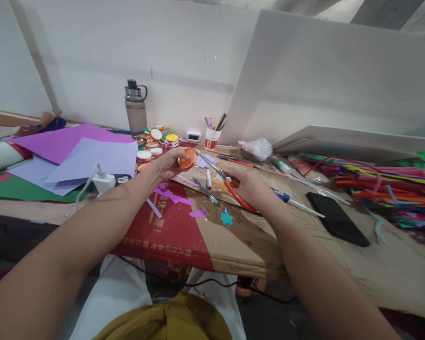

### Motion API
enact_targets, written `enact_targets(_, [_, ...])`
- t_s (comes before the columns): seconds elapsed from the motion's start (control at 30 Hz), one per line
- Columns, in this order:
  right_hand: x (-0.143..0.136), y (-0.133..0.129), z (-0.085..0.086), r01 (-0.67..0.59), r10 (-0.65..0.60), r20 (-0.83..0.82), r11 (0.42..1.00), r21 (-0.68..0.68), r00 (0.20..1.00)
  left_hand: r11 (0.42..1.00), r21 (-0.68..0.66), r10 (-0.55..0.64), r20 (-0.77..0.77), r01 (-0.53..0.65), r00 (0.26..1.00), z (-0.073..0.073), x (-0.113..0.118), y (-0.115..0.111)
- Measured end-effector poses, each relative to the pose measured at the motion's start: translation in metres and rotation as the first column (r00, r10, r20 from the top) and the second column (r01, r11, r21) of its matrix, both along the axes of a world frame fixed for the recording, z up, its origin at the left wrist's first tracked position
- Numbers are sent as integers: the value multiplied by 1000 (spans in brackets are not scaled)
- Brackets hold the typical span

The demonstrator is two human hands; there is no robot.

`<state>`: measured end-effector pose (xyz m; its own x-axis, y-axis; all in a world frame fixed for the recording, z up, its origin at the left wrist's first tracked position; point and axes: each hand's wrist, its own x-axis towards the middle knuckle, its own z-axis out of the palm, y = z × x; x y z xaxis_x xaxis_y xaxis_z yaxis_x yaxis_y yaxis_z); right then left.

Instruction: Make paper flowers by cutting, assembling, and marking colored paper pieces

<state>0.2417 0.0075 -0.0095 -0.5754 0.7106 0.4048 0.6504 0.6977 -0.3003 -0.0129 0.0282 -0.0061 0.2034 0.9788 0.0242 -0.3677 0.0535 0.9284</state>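
My left hand [170, 165] pinches an orange round disc [188, 159], perhaps a bottle cap, above the cardboard-covered table. In my right hand [246, 182] is a pair of scissors [233, 189] with orange handles, its blades pointing up and left. The blade tips reach the right edge of the disc; whether they touch it I cannot tell. Below the hands lie a white marker with a red end [208, 180], a teal pen [206, 191], purple paper scraps [175, 196] and a teal flower-shaped cutout [226, 217].
Purple and lilac paper sheets [92, 160] cover the left side, near a white charger [103, 182]. A water bottle [136, 113], stacked round discs [156, 135] and a pen cup [212, 140] stand behind. To the right are a black phone [336, 218] and colourful pipe cleaners [396, 189].
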Motion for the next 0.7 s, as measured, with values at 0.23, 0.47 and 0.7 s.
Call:
enact_targets(0.23, [0,1,1,-51,51,-21,998,34,998,998,43,-38,42,36,998,3,1,-4])
enact_targets(0.47, [1,1,0,-41,41,16,998,41,999,998,63,-28,29,27,999,2,1,-3])
enact_targets(0.7, [5,1,-1,46,-60,105,991,128,993,997,65,32,-59,-29,998,1,1,-2])
